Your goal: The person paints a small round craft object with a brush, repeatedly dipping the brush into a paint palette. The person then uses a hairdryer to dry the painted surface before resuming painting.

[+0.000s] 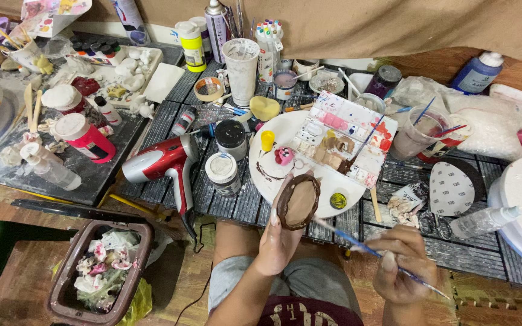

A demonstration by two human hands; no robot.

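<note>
The left hand [279, 238] is holding up a small oval clay piece [299, 202] over the person's lap, just in front of the table [243, 205] edge. The fingers are closing around its left side and the thumb is pressing at the bottom, so the piece is facing the camera. Its rim is dark brown and the middle is a lighter brown.

The right hand [401, 265] is gripping a thin blue brush [364, 246] between closed fingers, like a pen. The brush tip is touching the lower right rim of the piece, or is just beside it; I cannot tell which.

So the step in hand is, I think, painting the rim in brown. The next move is probably calling for a slow stroke along the edge, while the left hand is turning the piece a little, so that the dark colour is not going into the lighter middle.

On the table, the paint palette [342, 142] is lying on a white plate [273, 175] behind the piece, with another brush resting on it. A red hair dryer [164, 163] is lying to the left, and a brown bin [101, 271] is standing on the floor below it.
</note>
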